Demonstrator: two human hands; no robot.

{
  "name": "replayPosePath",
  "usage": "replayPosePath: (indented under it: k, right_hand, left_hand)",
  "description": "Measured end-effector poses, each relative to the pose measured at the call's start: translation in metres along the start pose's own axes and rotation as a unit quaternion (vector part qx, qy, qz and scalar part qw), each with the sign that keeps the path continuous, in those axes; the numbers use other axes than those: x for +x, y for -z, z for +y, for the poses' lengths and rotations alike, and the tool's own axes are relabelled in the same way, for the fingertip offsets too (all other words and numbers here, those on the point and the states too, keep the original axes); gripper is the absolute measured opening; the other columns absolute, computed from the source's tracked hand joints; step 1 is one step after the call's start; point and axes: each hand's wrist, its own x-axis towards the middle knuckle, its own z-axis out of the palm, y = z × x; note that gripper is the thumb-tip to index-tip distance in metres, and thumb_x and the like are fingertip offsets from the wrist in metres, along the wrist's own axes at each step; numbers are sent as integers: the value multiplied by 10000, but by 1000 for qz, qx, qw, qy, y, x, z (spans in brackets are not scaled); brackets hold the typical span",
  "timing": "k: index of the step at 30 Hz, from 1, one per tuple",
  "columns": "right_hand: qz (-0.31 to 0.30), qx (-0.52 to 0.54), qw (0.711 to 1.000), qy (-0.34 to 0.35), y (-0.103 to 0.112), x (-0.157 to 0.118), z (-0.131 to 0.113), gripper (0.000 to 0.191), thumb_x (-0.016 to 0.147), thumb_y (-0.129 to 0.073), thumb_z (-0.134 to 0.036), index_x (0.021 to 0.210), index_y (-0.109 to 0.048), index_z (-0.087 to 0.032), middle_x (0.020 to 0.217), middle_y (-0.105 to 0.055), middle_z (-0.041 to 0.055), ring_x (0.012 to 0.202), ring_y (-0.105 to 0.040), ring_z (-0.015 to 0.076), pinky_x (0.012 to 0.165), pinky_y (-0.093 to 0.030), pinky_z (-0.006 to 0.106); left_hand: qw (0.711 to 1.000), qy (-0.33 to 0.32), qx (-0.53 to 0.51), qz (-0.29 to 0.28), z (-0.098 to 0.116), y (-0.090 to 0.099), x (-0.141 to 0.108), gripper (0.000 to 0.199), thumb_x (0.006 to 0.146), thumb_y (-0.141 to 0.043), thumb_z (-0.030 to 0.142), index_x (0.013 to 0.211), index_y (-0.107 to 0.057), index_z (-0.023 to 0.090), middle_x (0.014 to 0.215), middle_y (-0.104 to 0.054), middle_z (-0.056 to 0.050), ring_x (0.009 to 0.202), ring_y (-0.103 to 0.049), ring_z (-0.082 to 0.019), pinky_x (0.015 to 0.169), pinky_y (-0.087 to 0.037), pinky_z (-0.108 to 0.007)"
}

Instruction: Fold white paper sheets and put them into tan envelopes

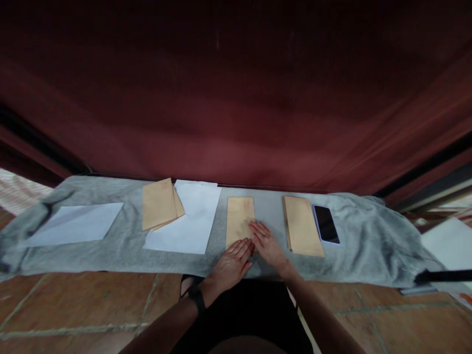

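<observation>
A brown envelope [239,214] lies upright on the grey cloth straight in front of me. My left hand [232,263] rests flat on its lower end, fingers stretched out and pointing up to the right. Against it, my right hand [267,243] lies on the envelope's lower right edge with its fingers extended. The fingertips of both hands nearly meet. The envelope's bottom edge is hidden under them. To the right is a stack of brown envelopes [304,226]. On the left, a few more envelopes [158,204] overlap a white paper sheet [195,216].
A phone [326,224] lies right of the envelope stack. Another white sheet [75,223] is at the far left of the grey cloth [129,216]. Dark red fabric [236,123] hangs behind. A black bar [446,276] juts in at the right edge.
</observation>
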Motion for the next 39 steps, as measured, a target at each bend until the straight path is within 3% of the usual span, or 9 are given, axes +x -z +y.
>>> replayPosePath:
  k: [2, 7, 13, 21, 29, 39]
  right_hand:
    - [-27, -43, 999, 3, -4, 25, 7, 501, 1050, -316, -291, 1505, -499, -189, 1556, -498, 96, 1467, -430, 219, 1239, -311, 477]
    - [-21, -124, 991, -47, -14, 71, 24, 555, 1044, -326, -340, 1571, -387, -177, 1616, -389, 108, 1510, -356, 239, 1259, -225, 506]
    - [-19, -155, 984, -83, -19, 85, 29, 571, 1047, -318, -353, 1553, -404, -103, 1626, -354, 145, 1519, -332, 279, 1260, -194, 519]
    - [-19, -149, 988, -30, -18, 43, 26, 569, 1048, -335, -357, 1577, -367, -149, 1623, -370, 122, 1518, -336, 261, 1254, -222, 514]
    - [-71, -145, 987, -12, -4, 2, 5, 553, 1072, -282, -330, 1594, -326, -155, 1649, -317, 100, 1534, -301, 247, 1263, -202, 503]
    - [-79, -104, 990, 52, 10, -63, -16, 541, 1083, -368, -381, 1598, -315, -226, 1618, -383, 83, 1493, -387, 208, 1271, -233, 483]
  left_hand:
    - [1000, 11, 0, 6, 2, -2, -4, 499, 1042, -446, 348, 1512, -449, 183, 1560, -489, -136, 1467, -431, -246, 1238, -320, -444]
    - [1000, 16, -3, -5, 1, 0, -1, 478, 1026, -474, 334, 1490, -480, 220, 1555, -505, -92, 1460, -442, -223, 1234, -332, -429]
    - [1000, 14, -6, -6, 0, 2, 1, 468, 1023, -474, 319, 1478, -505, 213, 1535, -529, -93, 1446, -461, -221, 1225, -349, -423]
    - [999, 22, -25, -5, 3, 7, 1, 436, 1019, -479, 310, 1442, -549, 226, 1529, -537, -84, 1430, -483, -222, 1222, -352, -431]
    - [998, 24, -52, 20, 4, 7, 2, 428, 1000, -516, 304, 1412, -578, 206, 1487, -575, -119, 1401, -520, -249, 1203, -378, -457]
    - [996, 31, -85, 5, -2, 12, 8, 389, 1020, -457, 273, 1374, -612, 229, 1442, -622, -82, 1346, -567, -216, 1189, -395, -416]
